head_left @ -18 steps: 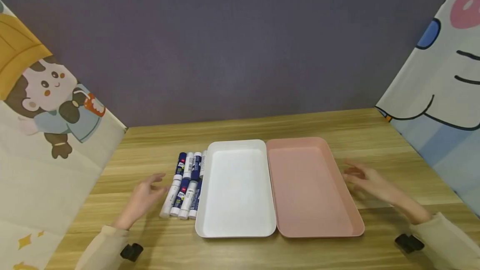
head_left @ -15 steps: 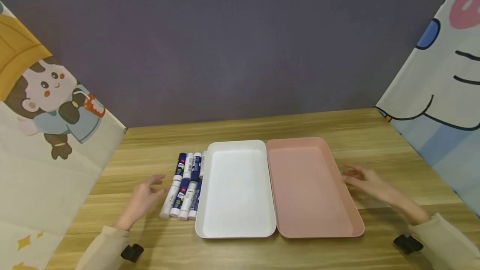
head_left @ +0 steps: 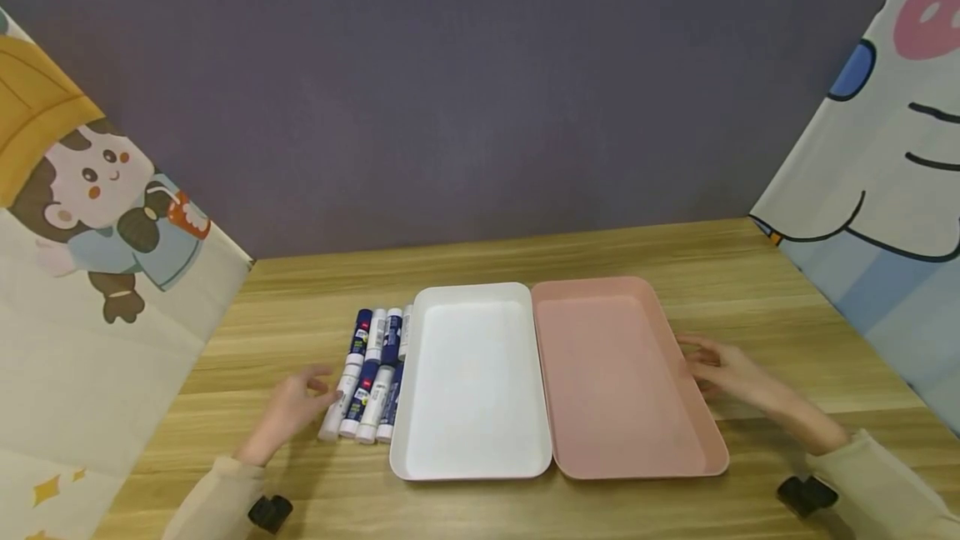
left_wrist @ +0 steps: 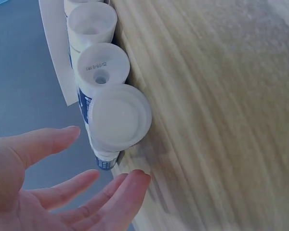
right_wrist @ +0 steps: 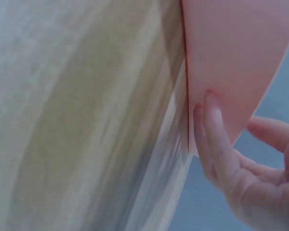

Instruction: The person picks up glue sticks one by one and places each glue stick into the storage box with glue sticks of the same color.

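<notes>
Left hand (head_left: 295,403) loosely spread beside blue-and-white tubes (head_left: 362,397). Right hand (head_left: 729,372), fingers relaxed, touching outside of pink tray (head_left: 622,390). White tray (head_left: 472,390) between hands.

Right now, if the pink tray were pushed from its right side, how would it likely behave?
The pink tray would probably keep its shape, as its walls stand without sagging. It looks thin-walled and holds nothing, so it may be light and slide easily. It would likely shove the white tray, which lies right alongside.
</notes>
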Available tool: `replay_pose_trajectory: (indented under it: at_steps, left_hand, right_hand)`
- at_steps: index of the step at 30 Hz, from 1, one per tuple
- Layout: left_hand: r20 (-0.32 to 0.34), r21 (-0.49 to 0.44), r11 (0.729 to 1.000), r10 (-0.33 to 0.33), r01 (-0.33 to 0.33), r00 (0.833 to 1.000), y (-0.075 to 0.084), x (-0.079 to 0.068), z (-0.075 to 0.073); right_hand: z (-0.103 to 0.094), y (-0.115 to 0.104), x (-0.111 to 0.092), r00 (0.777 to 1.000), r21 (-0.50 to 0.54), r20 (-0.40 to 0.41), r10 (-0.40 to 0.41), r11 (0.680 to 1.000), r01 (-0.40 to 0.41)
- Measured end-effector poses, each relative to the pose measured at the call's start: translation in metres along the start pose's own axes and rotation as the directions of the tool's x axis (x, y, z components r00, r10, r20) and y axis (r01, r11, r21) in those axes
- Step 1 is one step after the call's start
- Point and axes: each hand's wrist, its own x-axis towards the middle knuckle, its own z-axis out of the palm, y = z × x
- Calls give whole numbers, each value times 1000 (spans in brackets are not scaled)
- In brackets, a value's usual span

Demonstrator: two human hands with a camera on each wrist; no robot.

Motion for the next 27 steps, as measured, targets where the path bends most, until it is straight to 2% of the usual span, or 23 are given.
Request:
replay_pose_trajectory:
  at_steps: [11,19,27]
  left_hand:
    - [35,38,998,-45,43,998,1,3,6]
    - [27,11,999,-42,41,999,4,4,10]
    - [23,30,999,-33,32,999,4,5,10]
  right_hand:
    - [-1,0,0,1000,27,10,-8,1000,8]
    - [-2,0,-1,999,47,34,11,999,-12]
    - [-2,-3,0,999,40,39,21,999,-22]
